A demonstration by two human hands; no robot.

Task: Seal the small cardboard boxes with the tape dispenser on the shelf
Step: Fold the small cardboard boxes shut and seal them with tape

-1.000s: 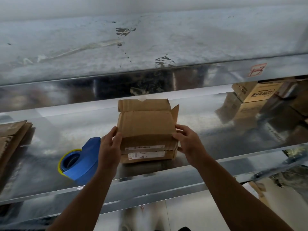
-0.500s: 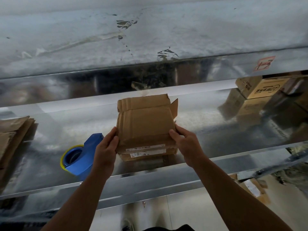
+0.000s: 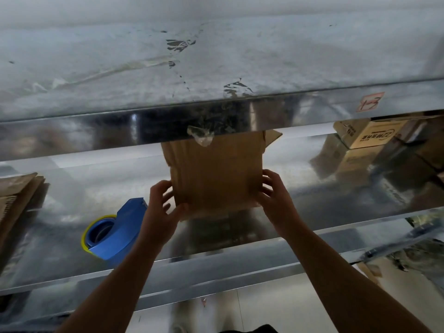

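A small brown cardboard box point(image 3: 216, 179) is tipped up off the metal shelf point(image 3: 72, 188), its broad face toward me. Its top edge is hidden behind the upper shelf's front lip, and one flap sticks out at the upper right. My left hand point(image 3: 161, 205) grips the box's lower left corner, thumb on the front. My right hand point(image 3: 274, 195) grips the right edge with curled fingers. A blue tape dispenser point(image 3: 115, 234) with a yellow-rimmed roll lies on the shelf just left of my left wrist.
The upper shelf's lip point(image 3: 96, 131) hangs low over the box, with a scrap of clear tape point(image 3: 201, 138) stuck to it. Flattened cardboard point(image 3: 16, 198) leans at the far left. A printed carton point(image 3: 370, 135) stands at the back right. Floor shows below the shelf edge.
Both hands have tilted and lifted the box, so its labelled front side no longer shows. Its top now reaches behind the upper shelf's lip. The dispenser has not moved.
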